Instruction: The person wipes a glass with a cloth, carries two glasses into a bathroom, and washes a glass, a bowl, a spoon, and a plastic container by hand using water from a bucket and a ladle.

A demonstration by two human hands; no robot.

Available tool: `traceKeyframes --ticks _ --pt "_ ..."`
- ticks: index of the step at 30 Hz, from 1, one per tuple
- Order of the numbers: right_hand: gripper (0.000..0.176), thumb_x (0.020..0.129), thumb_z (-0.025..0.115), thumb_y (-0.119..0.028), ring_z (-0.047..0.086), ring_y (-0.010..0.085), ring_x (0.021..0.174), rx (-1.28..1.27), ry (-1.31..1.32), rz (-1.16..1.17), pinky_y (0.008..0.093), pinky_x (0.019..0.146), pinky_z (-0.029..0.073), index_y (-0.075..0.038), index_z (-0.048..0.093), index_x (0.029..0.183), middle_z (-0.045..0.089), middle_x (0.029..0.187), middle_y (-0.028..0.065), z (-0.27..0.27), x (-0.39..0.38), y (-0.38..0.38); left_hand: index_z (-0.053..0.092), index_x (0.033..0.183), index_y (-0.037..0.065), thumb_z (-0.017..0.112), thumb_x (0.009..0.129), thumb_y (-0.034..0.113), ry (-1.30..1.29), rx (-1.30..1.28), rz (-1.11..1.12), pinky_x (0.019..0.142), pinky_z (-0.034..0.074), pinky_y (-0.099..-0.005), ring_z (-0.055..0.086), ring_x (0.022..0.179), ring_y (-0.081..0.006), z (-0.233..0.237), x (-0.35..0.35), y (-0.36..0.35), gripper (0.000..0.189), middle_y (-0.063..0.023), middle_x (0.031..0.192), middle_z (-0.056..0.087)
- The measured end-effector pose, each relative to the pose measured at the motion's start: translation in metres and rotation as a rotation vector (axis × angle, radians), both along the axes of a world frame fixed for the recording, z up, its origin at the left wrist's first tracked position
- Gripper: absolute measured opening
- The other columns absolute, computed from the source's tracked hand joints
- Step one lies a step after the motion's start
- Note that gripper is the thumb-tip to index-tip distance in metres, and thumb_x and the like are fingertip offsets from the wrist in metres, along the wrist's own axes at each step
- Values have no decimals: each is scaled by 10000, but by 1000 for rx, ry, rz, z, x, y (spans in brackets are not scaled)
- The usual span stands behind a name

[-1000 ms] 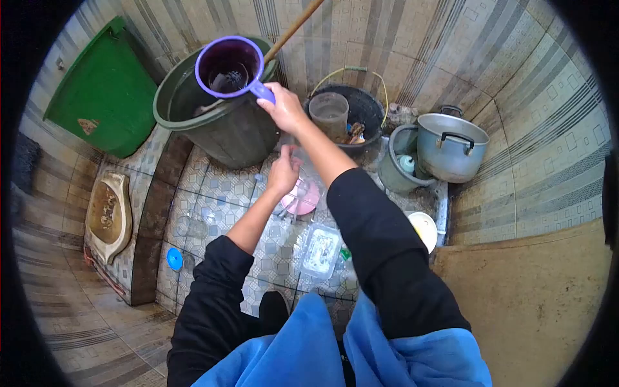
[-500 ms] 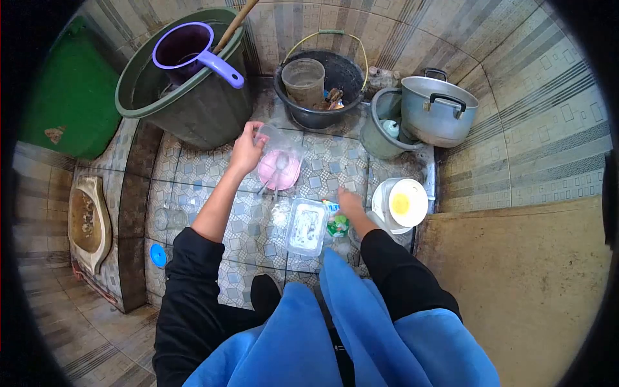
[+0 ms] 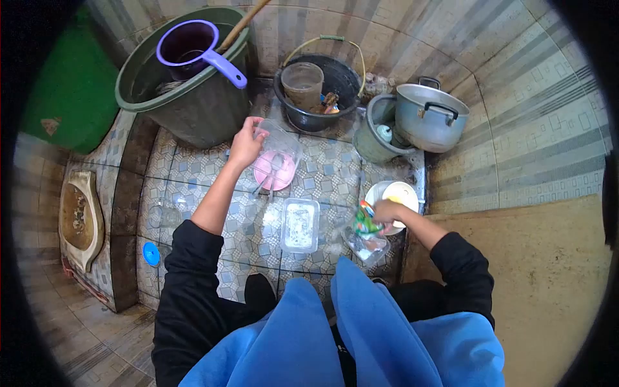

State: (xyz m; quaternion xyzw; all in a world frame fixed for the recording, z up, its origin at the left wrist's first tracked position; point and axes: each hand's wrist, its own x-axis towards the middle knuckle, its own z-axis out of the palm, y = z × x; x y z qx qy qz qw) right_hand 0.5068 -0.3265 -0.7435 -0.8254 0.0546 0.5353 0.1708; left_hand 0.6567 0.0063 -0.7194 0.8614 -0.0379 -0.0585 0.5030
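Observation:
My left hand (image 3: 247, 143) grips the edge of a clear plastic container (image 3: 278, 137), tilted over a pink bowl (image 3: 276, 169) with spoon-like utensils in it. My right hand (image 3: 389, 211) is closed on a crinkled green packet (image 3: 367, 222) with orange and white print. Below that hand lies a clear plastic tub (image 3: 377, 250) with something pale inside. Behind the hand are stacked white dishes (image 3: 401, 191), partly covered by it. Between both hands, a rectangular clear container (image 3: 300, 226) with whitish suds rests on the tiled floor.
A large dark green bin (image 3: 206, 116) with a purple dipper (image 3: 193, 51) stands at back left. A black bucket (image 3: 316, 121), a grey-green pail (image 3: 369, 145) and a metal pot (image 3: 429, 126) line the back. A squat toilet (image 3: 93, 226) and blue lid (image 3: 151, 254) are left.
My right hand has moved right with the green packet, from beside the rectangular container to over the tub near the white dishes. My left hand stays on the clear container.

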Motion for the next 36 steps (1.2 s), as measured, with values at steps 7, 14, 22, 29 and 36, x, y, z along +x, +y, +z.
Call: traceKeyframes --ticks 7,14,22,29,36 --pt "284 663 594 -257 558 316 775 -197 -992 206 411 634 457 -68 496 851 574 808 155 35 74 52 497 992 62 578 732 163 79 -64 9 548 450 -315 574 559 -184 -7 4 17 290 -103 788 588" --pt "436 752 508 -444 550 306 778 512 -1451 -134 378 701 423 -21 546 849 568 804 174 99 240 236 490 986 71 549 756 139 74 -68 37 430 444 -261 523 521 -112 -31 17 31 247 -39 796 556" --pt "330 756 521 -350 591 272 754 313 -1320 39 365 664 455 -34 559 841 602 779 144 157 255 301 490 990 75 536 753 128 282 -297 59 455 425 -244 478 527 -91 12 14 50 247 -14 788 539" --pt "276 724 555 -322 584 263 809 -166 -1357 670 353 699 459 -74 620 827 605 824 146 192 257 324 490 953 50 524 752 127 254 -471 68 536 433 -279 496 599 -104 12 32 45 219 -5 690 497" --pt "282 782 533 -254 576 159 740 845 -915 -259 317 656 452 -40 555 965 608 776 69 180 257 242 401 1060 88 456 798 107 593 -906 93 756 433 -457 506 880 -286 27 17 20 268 -100 1075 397"
